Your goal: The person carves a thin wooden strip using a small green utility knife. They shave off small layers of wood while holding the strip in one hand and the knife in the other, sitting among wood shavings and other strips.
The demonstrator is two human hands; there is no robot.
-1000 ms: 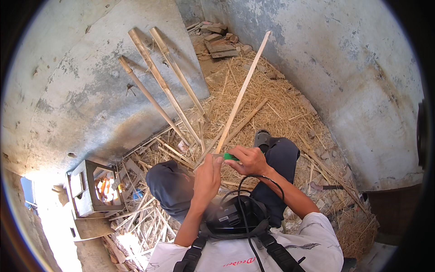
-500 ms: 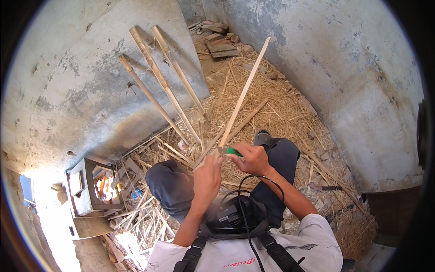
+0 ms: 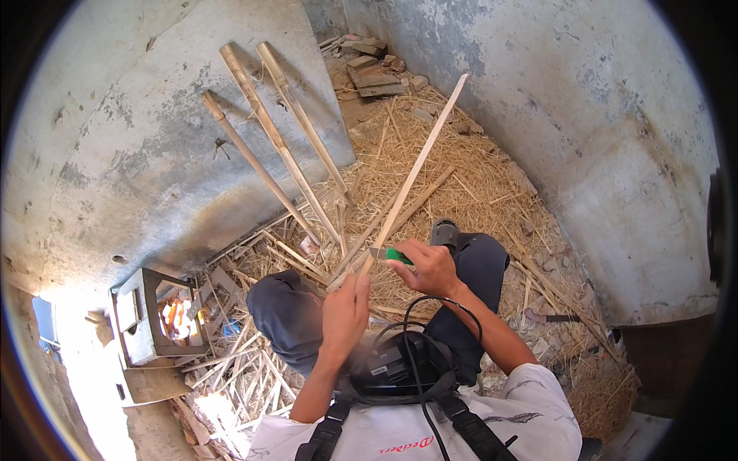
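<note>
My left hand (image 3: pixel 344 313) is closed around the near end of a long pale bamboo strip (image 3: pixel 420 163), which slants away to the upper right. In my right hand (image 3: pixel 432 269) is a knife (image 3: pixel 397 256) with a green handle. Its short blade points left and lies against the strip, just beyond my left fingers. How sharply the blade bites into the strip cannot be made out. Both hands are between my bent knees.
Three bamboo poles (image 3: pixel 282 146) lean on the left wall. Straw (image 3: pixel 492 200) and split sticks (image 3: pixel 261 376) cover the floor. Bricks (image 3: pixel 377 77) lie in the far corner. A box-like frame (image 3: pixel 142 323) with bright orange contents stands at left. A dark-handled tool (image 3: pixel 563 318) lies at right.
My left hand has drawn back toward me, pulling the strip along. The strip's far tip has come nearer and slightly right. My right hand and the knife have barely moved.
</note>
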